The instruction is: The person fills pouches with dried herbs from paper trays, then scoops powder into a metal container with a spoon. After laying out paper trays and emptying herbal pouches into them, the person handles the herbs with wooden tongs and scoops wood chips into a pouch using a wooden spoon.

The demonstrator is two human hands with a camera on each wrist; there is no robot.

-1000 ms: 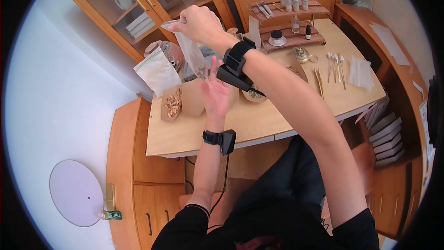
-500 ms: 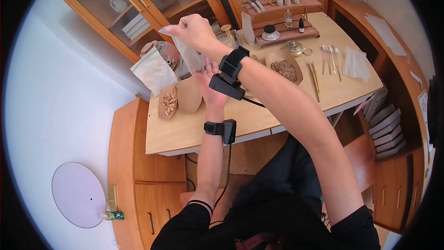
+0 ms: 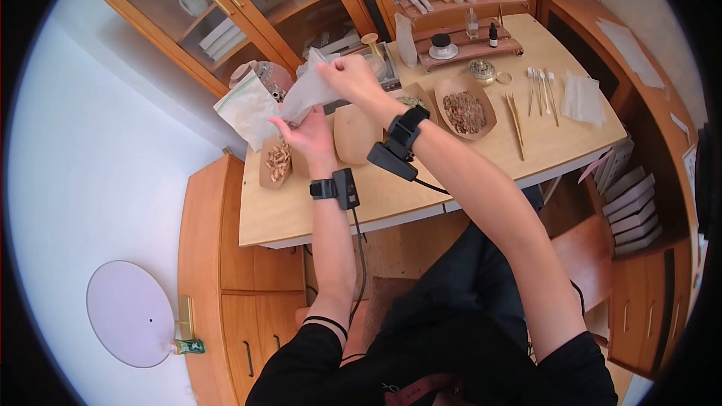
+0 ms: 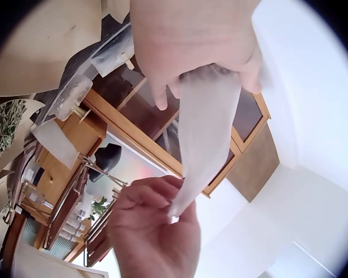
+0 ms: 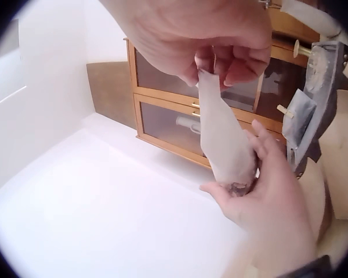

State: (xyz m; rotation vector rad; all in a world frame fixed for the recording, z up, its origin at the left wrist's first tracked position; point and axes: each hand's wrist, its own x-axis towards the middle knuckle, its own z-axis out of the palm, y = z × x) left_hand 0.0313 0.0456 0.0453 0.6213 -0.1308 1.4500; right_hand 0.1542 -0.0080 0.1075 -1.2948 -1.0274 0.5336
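Observation:
A translucent white sachet (image 3: 304, 94) is held slantwise above the back left of the table. My right hand (image 3: 352, 79) pinches its narrow top end between thumb and fingertips. Beneath its lower end is my left hand (image 3: 310, 139), palm up, with the thumb spread to one side and the fingers to the other. In the right wrist view, dark bits (image 5: 239, 188) show in the bottom of the sachet (image 5: 223, 133), which rests in the left hand (image 5: 272, 197). The left wrist view shows the right hand (image 4: 156, 226) at the sachet's far end.
Paper trays hold tan dried pieces (image 3: 278, 163), green herbs (image 3: 414, 103) and a brown mix (image 3: 464, 114). A white pouch (image 3: 250, 107) leans by a patterned jar (image 3: 274, 77). Tweezers (image 3: 516, 129), a brass burner (image 3: 481, 71), white bags (image 3: 583, 99) and a tiered rack (image 3: 470, 53) stand or lie rightward.
The right hand has come down and to the right, so the sachet now slants instead of hanging. My left hand has shifted left, under the sachet's lower end.

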